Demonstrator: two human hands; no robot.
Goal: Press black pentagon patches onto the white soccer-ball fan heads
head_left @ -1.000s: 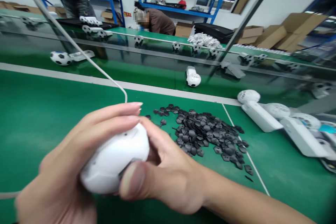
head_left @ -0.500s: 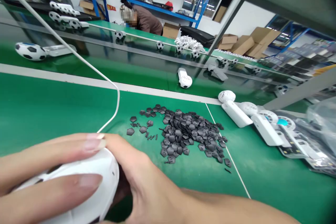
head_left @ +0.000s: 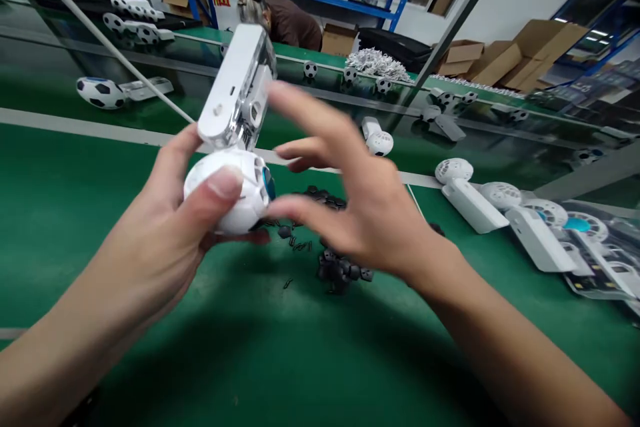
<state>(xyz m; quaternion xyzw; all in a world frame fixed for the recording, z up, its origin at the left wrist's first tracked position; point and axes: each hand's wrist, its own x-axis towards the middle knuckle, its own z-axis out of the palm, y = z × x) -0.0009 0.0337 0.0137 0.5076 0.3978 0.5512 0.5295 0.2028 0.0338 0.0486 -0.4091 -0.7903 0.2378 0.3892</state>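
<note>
My left hand (head_left: 165,213) is closed around the round white head of a handheld fan (head_left: 227,180). Its thumb presses on the near side of the ball-shaped head, and the fan's flat handle (head_left: 233,83) points up and away. A blue part shows through the openings on the head's right side. Just right of the fan, my right hand (head_left: 365,193) has its fingers and thumb spread, with nothing between them. Its fingertips are close to the fan; whether they touch it I cannot tell. Behind and below that hand lies a heap of black pentagon pieces (head_left: 340,270), partly hidden.
White fans (head_left: 475,207) lie in a row at the right beside clear plastic bags (head_left: 615,233). Beyond the pale bench edge, a dark conveyor belt (head_left: 300,113) carries football-patterned fans (head_left: 103,92). A white cable (head_left: 120,57) slants down at left. Another person (head_left: 293,20) bends over the far bench.
The fan has moved from close at lower left to farther up, handle now visible. My left hand holds it by the head, and my right hand has come off it, fingers spread.
</note>
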